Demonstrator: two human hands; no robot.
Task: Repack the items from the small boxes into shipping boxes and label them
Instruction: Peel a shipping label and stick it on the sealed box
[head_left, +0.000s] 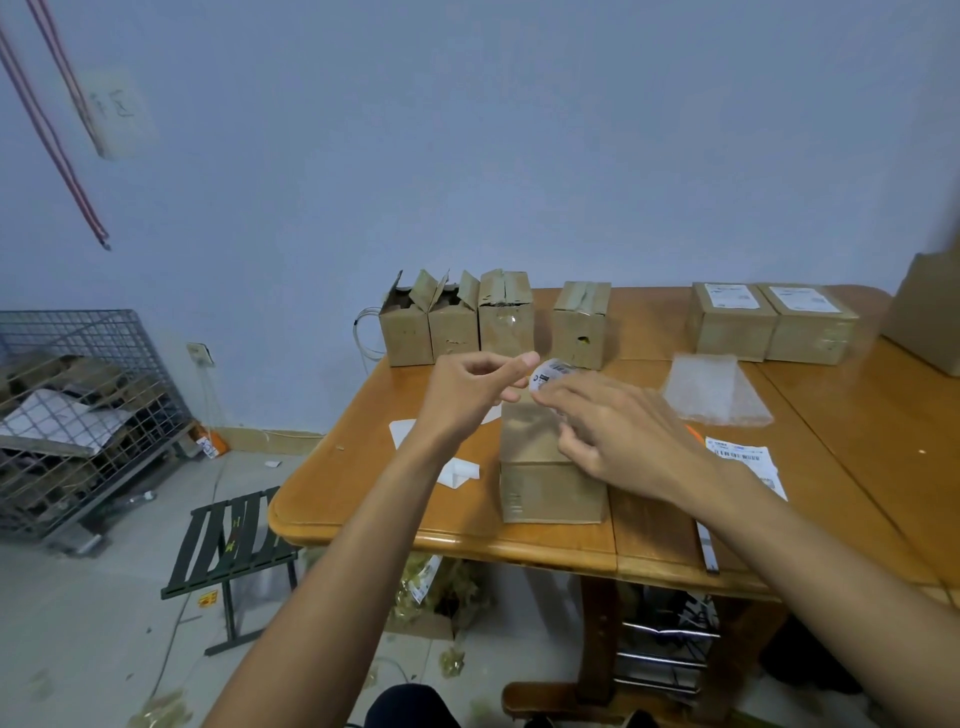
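Note:
A brown shipping box (550, 483) stands near the front of the wooden table (363, 467). Above it, my left hand (467, 389) and my right hand (613, 431) meet at a curled white printed label (551, 372). The left thumb and fingers pinch the label's left edge; the right fingertips hold its lower side. Several small worn cardboard boxes (452, 322) line the table's back edge, some with flaps open. Two sealed boxes with labels on top (769, 325) sit at the back right.
A bubble-wrap sheet (714, 389) and a printed label sheet (748, 462) lie right of the shipping box. White paper (457, 475) lies to its left. A folding stool (234, 540) and a wire cage with cardboard (78, 415) stand on the floor at left.

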